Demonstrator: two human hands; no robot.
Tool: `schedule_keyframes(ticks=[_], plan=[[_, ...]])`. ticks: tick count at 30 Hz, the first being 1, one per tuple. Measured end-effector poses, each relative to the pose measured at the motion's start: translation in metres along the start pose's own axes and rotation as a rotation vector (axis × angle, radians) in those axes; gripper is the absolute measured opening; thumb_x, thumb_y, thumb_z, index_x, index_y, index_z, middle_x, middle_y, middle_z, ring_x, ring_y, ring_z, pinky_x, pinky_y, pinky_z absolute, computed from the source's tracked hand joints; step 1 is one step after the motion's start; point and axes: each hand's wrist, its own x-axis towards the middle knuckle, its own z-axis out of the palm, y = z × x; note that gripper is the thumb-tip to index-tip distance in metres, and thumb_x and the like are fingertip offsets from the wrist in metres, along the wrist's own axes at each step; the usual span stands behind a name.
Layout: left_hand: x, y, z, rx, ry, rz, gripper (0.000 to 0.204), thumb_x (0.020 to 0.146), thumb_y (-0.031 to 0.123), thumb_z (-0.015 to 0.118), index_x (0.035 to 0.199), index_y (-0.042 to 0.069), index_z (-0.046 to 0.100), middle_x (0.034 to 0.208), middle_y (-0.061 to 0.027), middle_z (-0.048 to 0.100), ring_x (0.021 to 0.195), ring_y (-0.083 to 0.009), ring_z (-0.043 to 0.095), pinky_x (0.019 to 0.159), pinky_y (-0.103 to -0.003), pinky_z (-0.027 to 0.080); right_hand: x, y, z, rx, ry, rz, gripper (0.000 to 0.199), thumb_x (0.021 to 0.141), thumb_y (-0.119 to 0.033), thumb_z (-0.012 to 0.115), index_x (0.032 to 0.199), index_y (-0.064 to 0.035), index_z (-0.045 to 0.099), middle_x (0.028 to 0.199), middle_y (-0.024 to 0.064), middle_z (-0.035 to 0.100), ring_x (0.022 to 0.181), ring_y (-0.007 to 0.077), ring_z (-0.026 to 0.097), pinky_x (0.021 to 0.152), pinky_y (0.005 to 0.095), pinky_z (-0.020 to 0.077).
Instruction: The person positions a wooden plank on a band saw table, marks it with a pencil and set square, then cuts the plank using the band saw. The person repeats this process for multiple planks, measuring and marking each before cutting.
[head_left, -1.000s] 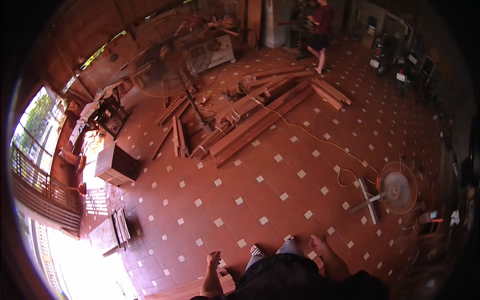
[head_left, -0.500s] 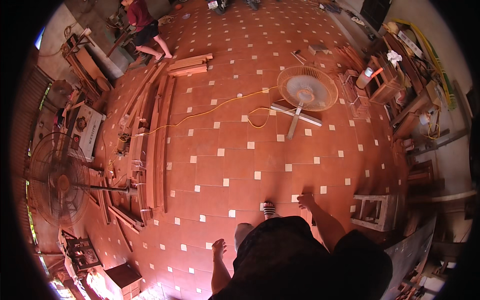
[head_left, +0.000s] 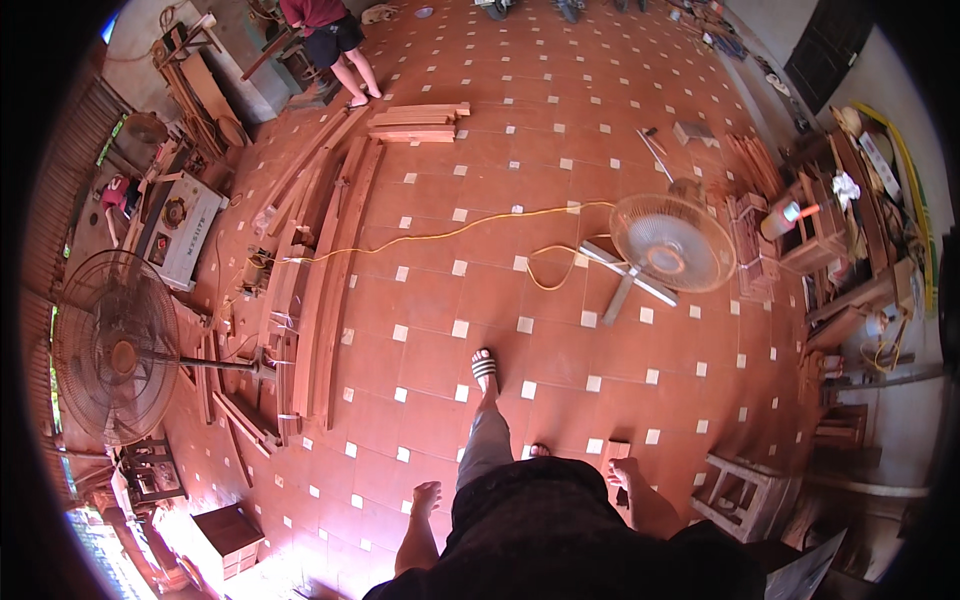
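My left hand (head_left: pixel 426 497) hangs at my side above the tiled floor, fingers loosely bent and apart, with nothing in it. On the other side, my right hand (head_left: pixel 624 474) is closed around what looks like a narrow reddish-brown piece of wood (head_left: pixel 617 450). Its end sticks out ahead of the fingers; a dark part shows beneath them, and the rest is hidden by my hand and clothing. My sandalled left foot (head_left: pixel 484 366) is stretched out ahead.
Long timber planks (head_left: pixel 330 290) lie on the left beside a standing fan (head_left: pixel 120 350). Ahead right, another fan (head_left: pixel 670 245) trails a yellow cord (head_left: pixel 430 243) across the floor. A wooden stool (head_left: pixel 740 495) stands near my right. Someone in shorts (head_left: pixel 335 40) stands far left.
I have stepped forward, my left leg swinging ahead. The fan ahead, planks and stool appear lower in view. My right hand has swung back toward my body. The far person has changed stance.
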Motion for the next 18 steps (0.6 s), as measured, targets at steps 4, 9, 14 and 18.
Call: schedule_keyframes(ticks=[4, 9, 14, 18], plan=[[0.051, 0.087, -0.017, 0.050, -0.006, -0.052, 0.039, 0.097, 0.037, 0.075, 0.129, 0.014, 0.074, 0.107, -0.0060, 0.076, 0.093, -0.0224, 0.074, 0.079, -0.047, 0.060, 0.011, -0.118, 0.038, 0.060, -0.041, -0.086, 0.033, 0.098, -0.025, 0.075, 0.120, -0.0002, 0.070, 0.102, 0.0169, 0.076, 0.081, 0.0334, 0.077, 0.071, 0.0470, 0.0675], [0.132, 0.242, -0.050, -0.073, -0.137, 0.073, 0.020, 0.098, 0.031, 0.076, 0.108, 0.015, 0.082, 0.078, -0.0020, 0.072, 0.057, -0.0171, 0.065, 0.047, -0.035, 0.051, 0.002, -0.276, 0.074, 0.109, -0.067, -0.168, 0.029, 0.101, -0.025, 0.074, 0.119, -0.0033, 0.070, 0.095, 0.0128, 0.075, 0.071, 0.0311, 0.075, 0.067, 0.0477, 0.0663], [0.221, 0.449, -0.090, 0.220, 0.105, 0.633, 0.021, 0.092, 0.033, 0.081, 0.099, 0.014, 0.086, 0.097, -0.0106, 0.083, 0.096, -0.0249, 0.078, 0.086, -0.041, 0.062, 0.011, -0.395, 0.128, 0.159, -0.149, -0.135, 0.032, 0.102, -0.028, 0.074, 0.124, -0.0054, 0.069, 0.097, 0.0128, 0.075, 0.074, 0.0316, 0.076, 0.066, 0.0462, 0.0650], [0.238, 0.630, -0.068, 0.336, 0.204, 0.715, 0.031, 0.093, 0.036, 0.081, 0.110, 0.010, 0.083, 0.106, -0.0125, 0.083, 0.104, -0.0268, 0.079, 0.090, -0.041, 0.062, 0.033, -0.472, 0.134, -0.007, -0.081, -0.068, 0.035, 0.101, -0.029, 0.074, 0.127, -0.0053, 0.067, 0.099, 0.0123, 0.074, 0.075, 0.0307, 0.076, 0.064, 0.0441, 0.0629]])
